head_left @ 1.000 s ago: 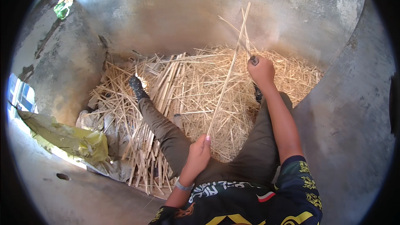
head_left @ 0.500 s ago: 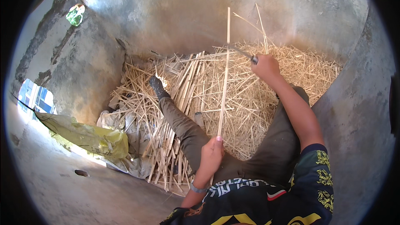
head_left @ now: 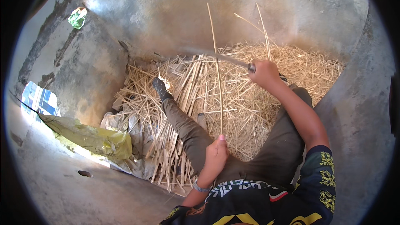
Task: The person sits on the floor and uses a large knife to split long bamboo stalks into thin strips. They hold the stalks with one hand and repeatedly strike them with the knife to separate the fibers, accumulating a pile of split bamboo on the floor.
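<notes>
My left hand [head_left: 216,152], a band at its wrist, is closed with the thumb on top around the lower end of a long thin bamboo strip [head_left: 219,89]. The strip stands up from my lap, its far tip leaning left against the grey wall. In my right hand [head_left: 266,75] is the handle of a knife [head_left: 234,61]. Its blade points left and crosses the strip in its upper part; motion smears the blade's tip. Whether the blade touches the strip I cannot tell.
Pale shavings [head_left: 246,129] cover the floor between my spread legs. Cut bamboo strips [head_left: 186,84] lie heaped around my left foot. Two thin slivers [head_left: 263,27] stick up behind my right hand. Concrete walls [head_left: 179,12] close in; a yellowish sheet [head_left: 100,137] hangs at left.
The bamboo strip's far end has swung left, and the strip shows a narrower side. My right hand has come slightly nearer, and the knife blade reaches farther left across the strip.
</notes>
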A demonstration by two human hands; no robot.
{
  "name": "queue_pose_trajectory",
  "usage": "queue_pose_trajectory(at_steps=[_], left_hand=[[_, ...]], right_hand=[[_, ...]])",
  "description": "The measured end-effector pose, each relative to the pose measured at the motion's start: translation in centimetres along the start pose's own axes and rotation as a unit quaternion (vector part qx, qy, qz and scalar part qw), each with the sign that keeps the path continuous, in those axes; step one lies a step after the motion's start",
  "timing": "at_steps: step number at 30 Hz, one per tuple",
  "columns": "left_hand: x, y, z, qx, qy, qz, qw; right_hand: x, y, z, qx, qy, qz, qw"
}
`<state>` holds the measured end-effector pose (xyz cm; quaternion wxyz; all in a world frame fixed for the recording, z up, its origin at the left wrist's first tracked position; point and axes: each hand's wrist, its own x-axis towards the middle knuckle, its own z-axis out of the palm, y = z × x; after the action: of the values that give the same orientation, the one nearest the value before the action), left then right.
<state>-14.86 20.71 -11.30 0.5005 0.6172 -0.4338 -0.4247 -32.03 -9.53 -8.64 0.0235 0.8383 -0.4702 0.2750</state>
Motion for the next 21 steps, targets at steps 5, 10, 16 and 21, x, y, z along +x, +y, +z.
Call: queue_pose_trajectory(at_steps=[5, 10, 16, 21], left_hand=[[0.7, 1.1, -0.9, 0.284, 0.119, 0.138, 0.941], [0.5, 1.0, -1.5, 0.298, 0.143, 0.11, 0.938], [-0.1, 0.6, -1.0, 0.283, 0.14, 0.11, 0.943], [-0.9, 0.1, -1.0, 0.237, 0.144, 0.064, 0.959]], right_hand=[[-1.8, -1.1, 0.1, -0.11, -0.055, -0.184, 0.975], [-0.6, -0.3, 0.4, 0.013, -0.005, -0.043, 0.999], [-1.4, -1.5, 1.4, -0.026, -0.028, -0.126, 0.991], [2.4, 1.1, -0.1, 0.091, -0.005, 0.115, 0.989]])
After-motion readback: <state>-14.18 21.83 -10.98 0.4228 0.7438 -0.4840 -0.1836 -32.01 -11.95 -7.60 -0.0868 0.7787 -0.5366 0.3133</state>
